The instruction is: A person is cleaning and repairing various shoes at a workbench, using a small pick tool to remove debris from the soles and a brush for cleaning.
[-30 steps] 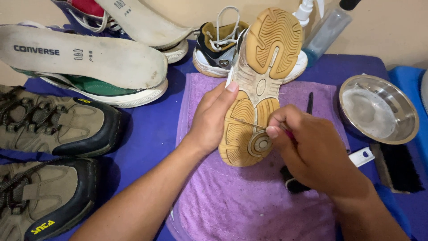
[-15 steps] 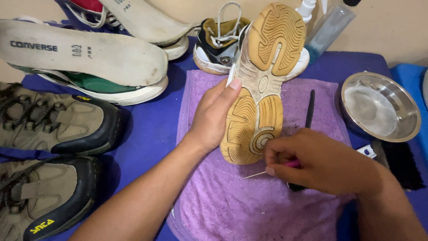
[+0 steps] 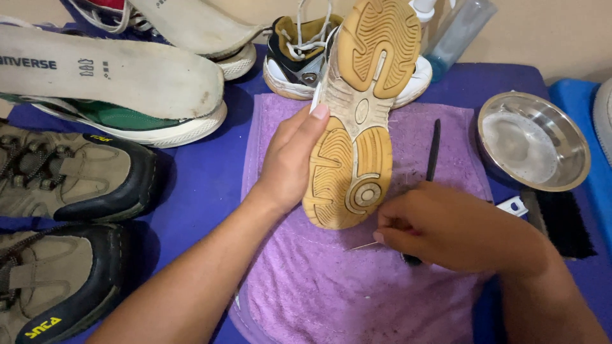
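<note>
From the head camera, the left hand [image 3: 290,165] grips a sports shoe [image 3: 357,114] by its side edge, fingers [image 3: 317,114] wrapped round the midsole, holding it with its tan rubber sole turned up to face the camera. The heel end of the shoe rests low over a purple towel [image 3: 319,293], and the toe end points away, up towards the wall. The sole looks worn and grubby in its grooves.

The right hand [image 3: 452,229] lies on the towel just beside the heel of the shoe, fingers curled tightly round a thin, pale, pointed stick [image 3: 363,245] whose tip pokes out to the left, lying just under the heel. A dark slender tool [image 3: 433,150] lies on the towel beyond the right hand, partly hidden under it.

The towel is spread on a blue-covered worktop [image 3: 210,185]. A second matching shoe [image 3: 299,57] stands upright behind the held one. To the right sits a round steel bowl [image 3: 561,121] with soapy water, and in front of it a black-bristled brush [image 3: 561,220]. A clear spray bottle [image 3: 459,28] stands at the back. On the left are two brown hiking shoes [image 3: 70,178] and a green-and-white sneaker [image 3: 127,121] with a loose insole [image 3: 108,70] laid on top.
</note>
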